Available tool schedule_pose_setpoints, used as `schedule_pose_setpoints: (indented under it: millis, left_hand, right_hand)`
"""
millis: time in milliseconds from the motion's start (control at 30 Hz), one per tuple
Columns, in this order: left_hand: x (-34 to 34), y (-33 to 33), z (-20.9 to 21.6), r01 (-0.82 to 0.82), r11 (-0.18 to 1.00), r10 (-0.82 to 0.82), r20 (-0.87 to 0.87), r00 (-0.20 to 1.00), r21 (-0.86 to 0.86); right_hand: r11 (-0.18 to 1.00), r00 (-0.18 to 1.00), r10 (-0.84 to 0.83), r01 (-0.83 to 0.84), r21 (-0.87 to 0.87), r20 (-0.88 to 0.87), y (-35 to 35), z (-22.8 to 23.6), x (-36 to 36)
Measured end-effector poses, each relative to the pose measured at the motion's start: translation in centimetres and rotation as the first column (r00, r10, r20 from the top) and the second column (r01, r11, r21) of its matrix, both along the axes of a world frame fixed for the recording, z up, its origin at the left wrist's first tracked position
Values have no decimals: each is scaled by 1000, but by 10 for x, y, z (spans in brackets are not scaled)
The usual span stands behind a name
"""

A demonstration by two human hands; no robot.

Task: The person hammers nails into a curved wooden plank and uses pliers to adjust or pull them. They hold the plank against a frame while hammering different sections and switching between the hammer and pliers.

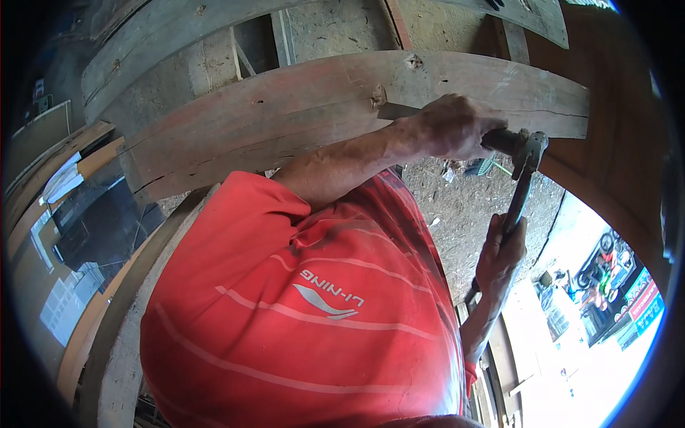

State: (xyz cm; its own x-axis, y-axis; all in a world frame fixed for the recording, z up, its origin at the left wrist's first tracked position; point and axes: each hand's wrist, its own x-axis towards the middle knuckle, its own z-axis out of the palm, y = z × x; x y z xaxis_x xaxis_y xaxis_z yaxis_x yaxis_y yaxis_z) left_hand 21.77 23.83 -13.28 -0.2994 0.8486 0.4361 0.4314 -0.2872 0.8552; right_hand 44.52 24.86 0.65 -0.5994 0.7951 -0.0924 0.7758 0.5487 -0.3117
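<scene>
My left hand (457, 127) is closed around a chisel (397, 112). Its flat blade points left and lies on the near wooden plank (307, 107), by a dark knot. The dark butt of its handle sticks out to the right of my fist. Against or very close to that butt is the head of a hammer (531, 148); whether they touch I cannot tell. My right hand (501, 255) grips the hammer's dark handle, which runs up from my fingers to the metal head. My left forearm crosses in front of the plank.
A second plank (160, 46) lies beyond the near one. At right stands a large brown wooden panel (606, 93). Boards and dark sheets (107, 221) are stacked at left. Below the planks is a dirt floor (457, 200) with scraps. Motorbikes (606, 264) stand outside at lower right.
</scene>
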Motion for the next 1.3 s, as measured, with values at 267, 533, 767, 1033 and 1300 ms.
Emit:
schedule_pose_setpoints:
  millis: [267,533,767,1033,1300]
  left_hand:
    - [-4,3,2,-45,999,45,10,999,28]
    - [-2,2,0,-68,997,67,-40,997,-26]
    - [0,4,0,-70,997,70,-11,997,-35]
    - [0,7,-3,-42,991,37,-42,998,-126]
    - [1,4,-3,-29,981,15,-70,997,-194]
  right_hand:
    - [792,480,-539,569,-222,-693,40,42,0]
    - [917,965,-249,206,-342,-86,9,1,14]
    - [829,565,-559,405,-386,-607,41,5,8]
    - [832,883,-397,231,-505,-250,13,-29,23]
    - [889,865,-379,241,-389,-330,5,-50,17]
